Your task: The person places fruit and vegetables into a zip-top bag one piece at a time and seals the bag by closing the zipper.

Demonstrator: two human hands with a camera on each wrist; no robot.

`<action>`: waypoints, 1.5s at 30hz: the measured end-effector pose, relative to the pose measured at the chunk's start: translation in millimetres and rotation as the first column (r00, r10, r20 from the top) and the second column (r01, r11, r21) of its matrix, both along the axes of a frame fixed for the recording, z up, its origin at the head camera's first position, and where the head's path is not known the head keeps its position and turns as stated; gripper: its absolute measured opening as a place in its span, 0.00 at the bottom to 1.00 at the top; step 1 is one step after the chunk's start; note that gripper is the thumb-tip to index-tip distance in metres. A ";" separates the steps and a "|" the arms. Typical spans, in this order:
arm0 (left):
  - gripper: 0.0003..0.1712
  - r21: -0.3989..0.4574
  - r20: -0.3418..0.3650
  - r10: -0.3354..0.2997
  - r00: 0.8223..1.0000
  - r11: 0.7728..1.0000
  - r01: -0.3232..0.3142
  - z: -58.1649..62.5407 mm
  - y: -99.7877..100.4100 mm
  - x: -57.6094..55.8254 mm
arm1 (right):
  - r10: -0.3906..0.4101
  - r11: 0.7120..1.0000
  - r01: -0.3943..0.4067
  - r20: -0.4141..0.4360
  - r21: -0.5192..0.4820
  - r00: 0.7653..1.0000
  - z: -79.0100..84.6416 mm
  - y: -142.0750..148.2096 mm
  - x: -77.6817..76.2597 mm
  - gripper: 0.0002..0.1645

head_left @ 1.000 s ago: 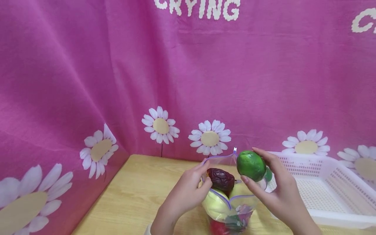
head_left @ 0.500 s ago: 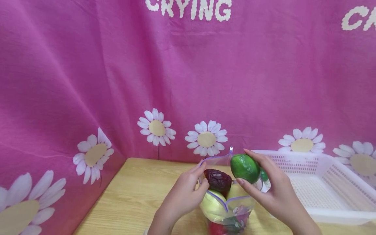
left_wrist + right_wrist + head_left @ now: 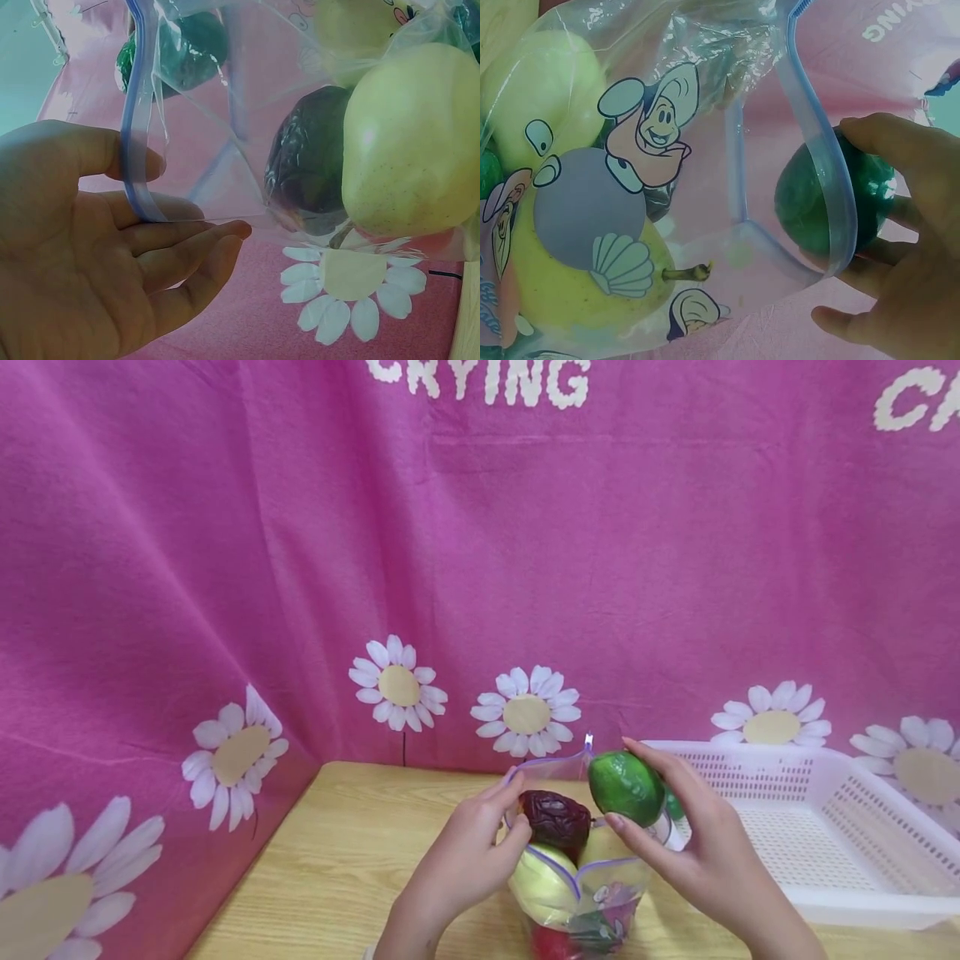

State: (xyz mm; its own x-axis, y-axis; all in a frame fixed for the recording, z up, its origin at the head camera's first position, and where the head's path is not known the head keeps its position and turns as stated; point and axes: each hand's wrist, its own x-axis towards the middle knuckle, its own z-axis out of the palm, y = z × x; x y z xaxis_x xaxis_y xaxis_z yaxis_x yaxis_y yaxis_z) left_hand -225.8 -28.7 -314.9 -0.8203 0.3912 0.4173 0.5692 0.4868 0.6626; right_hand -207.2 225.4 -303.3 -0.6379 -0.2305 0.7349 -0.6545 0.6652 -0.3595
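Observation:
A clear zip bag (image 3: 611, 897) with a purple zip edge and cartoon prints stands upright, its mouth spread apart. My left hand (image 3: 465, 852) pinches the bag's left rim between thumb and fingers. My right hand (image 3: 708, 843) holds a shiny green lime (image 3: 624, 787) between thumb and fingers at the right of the mouth; in the right wrist view the lime partly shows through the bag's edge. Inside the bag, a wrinkled dark-red date (image 3: 555, 820) lies on top. Pale yellow-green fruit, including a pear (image 3: 592, 300) with a stem, sits below it, with something red at the bottom.
A white perforated plastic basket (image 3: 862, 906) stands on the wooden table (image 3: 360, 835) to the right. Another green item (image 3: 674, 807) shows partly behind my right hand. A pink curtain (image 3: 480, 568) with daisies hangs behind and along the left.
The bag, both hands and the lime sit slightly further left in the head view, as does the background. Both holds stay the same.

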 end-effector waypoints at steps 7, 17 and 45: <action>0.30 0.006 -0.025 -0.002 1.000 1.000 0.002 0.8 0.1 2.5 | 0.038 0.999 -0.038 -0.039 0.005 0.998 2.8 0.4 2.6 0.45; 0.24 0.019 0.012 -0.029 1.000 0.999 0.029 1.0 -0.6 0.9 | 0.057 0.995 -0.054 -0.035 0.082 0.998 5.7 15.3 5.7 0.26; 0.12 0.428 0.146 -0.151 0.978 0.901 0.075 -0.6 -7.4 -11.8 | -0.015 0.964 0.065 0.192 -0.259 0.981 0.4 15.5 3.6 0.08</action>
State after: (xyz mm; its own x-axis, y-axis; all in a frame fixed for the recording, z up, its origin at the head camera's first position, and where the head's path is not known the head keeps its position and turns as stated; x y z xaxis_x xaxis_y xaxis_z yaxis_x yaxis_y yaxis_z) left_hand -237.6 -36.1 -315.5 -0.8547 0.3060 0.4194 0.4628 0.0830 0.8826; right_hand -203.7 240.9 -302.9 -0.7740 -0.0165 0.6329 -0.5336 0.5550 -0.6381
